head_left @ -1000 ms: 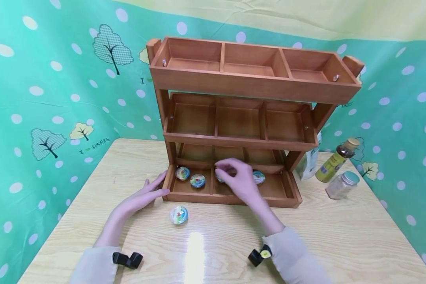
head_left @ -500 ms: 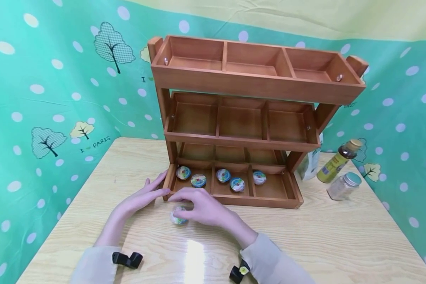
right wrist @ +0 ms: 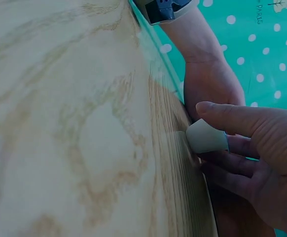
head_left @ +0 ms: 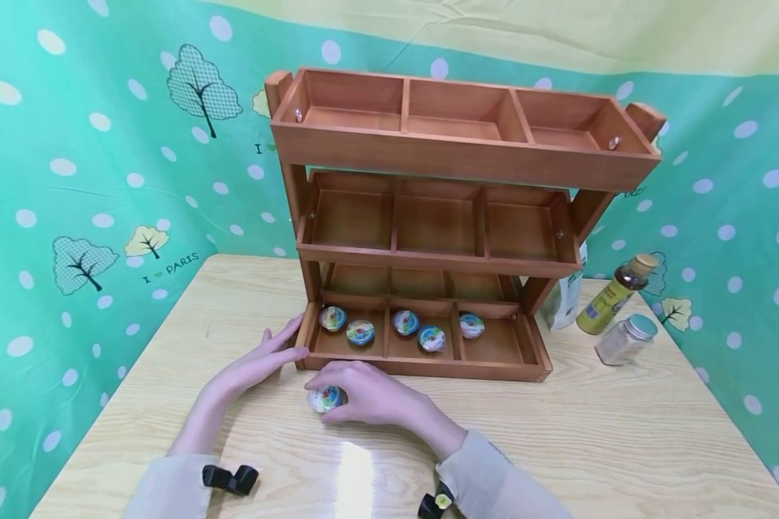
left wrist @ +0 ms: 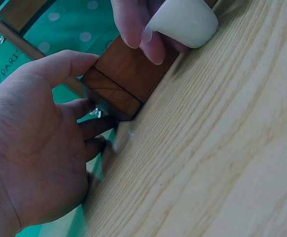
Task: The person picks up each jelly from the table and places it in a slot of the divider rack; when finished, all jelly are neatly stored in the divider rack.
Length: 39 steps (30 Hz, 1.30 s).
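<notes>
On the table in front of the wooden rack (head_left: 422, 366), a small white jelly cup (head_left: 325, 398) with a printed lid sits within my right hand (head_left: 370, 396). The thumb and fingers curl round its sides, and the right wrist view shows the cup (right wrist: 206, 137) between them. My left hand (head_left: 260, 364) rests against the rack's lower left corner, with the thumb on the corner and the other fingers at its end in the left wrist view (left wrist: 45, 133). Several similar cups (head_left: 361, 332) lie in the bottom tier: two left, two middle, one right.
The rack's middle tier (head_left: 438, 256) and top tier (head_left: 461, 151) overhang the bottom one. At the right stand a bottle with yellow label (head_left: 613, 297), a jar with teal lid (head_left: 626, 340) and a pouch (head_left: 566, 297) partly behind the rack. A patterned cloth (head_left: 104, 180) hangs behind.
My right hand has left the bottom tier's middle compartment, moved toward me and left, and closed round the cup on the table. My left hand stays at the rack's corner.
</notes>
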{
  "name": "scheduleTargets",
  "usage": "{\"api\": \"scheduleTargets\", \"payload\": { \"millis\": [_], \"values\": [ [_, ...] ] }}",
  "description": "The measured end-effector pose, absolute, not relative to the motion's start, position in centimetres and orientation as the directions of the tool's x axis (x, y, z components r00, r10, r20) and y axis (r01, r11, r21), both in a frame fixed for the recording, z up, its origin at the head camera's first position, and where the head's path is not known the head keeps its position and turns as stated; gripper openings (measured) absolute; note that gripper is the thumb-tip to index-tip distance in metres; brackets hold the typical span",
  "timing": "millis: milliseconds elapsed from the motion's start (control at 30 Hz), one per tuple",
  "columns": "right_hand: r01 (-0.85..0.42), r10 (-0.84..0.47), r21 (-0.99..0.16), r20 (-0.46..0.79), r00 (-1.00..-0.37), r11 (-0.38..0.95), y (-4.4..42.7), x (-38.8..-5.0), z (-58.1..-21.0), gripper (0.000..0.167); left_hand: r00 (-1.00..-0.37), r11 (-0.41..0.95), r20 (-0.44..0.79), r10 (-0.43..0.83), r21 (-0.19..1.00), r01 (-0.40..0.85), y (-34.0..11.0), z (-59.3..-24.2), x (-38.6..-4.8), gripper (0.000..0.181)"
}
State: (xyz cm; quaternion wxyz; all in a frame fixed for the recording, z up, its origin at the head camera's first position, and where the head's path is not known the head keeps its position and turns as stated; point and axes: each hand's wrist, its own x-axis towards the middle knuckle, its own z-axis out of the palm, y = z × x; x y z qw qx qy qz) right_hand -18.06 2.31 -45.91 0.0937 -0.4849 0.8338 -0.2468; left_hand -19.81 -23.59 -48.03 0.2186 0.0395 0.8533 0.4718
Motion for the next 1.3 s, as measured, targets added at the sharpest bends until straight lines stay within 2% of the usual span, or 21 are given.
{"api": "scheduleTargets", "payload": {
  "millis": [600,767,1000,1300],
  "values": [
    [-0.706,-0.837,-0.558,0.036,-0.546,0.436,2.9,-17.9,-45.0,0.047,-0.899,0.54,-0.35,0.261,0.825,-0.165,-23.6,-47.9,-19.5,0.08],
    [-0.667,-0.815,-0.612,0.063,-0.576,0.425,4.9,-18.0,-44.9,0.047,-0.898,0.547,-0.351,0.265,0.822,-0.16,-23.7,-47.8,-19.6,0.081],
    [-0.58,-0.754,-0.655,0.022,-0.656,0.485,8.6,-17.6,-44.4,0.048,-0.898,0.549,-0.35,0.268,0.821,-0.157,-23.7,-47.8,-19.7,0.081],
    [-0.523,-0.721,-0.744,0.082,-0.688,0.415,12.3,-17.2,-43.5,0.046,-0.895,0.54,-0.351,0.275,0.827,-0.158,-23.4,-47.7,-19.8,0.082]
  ]
}}
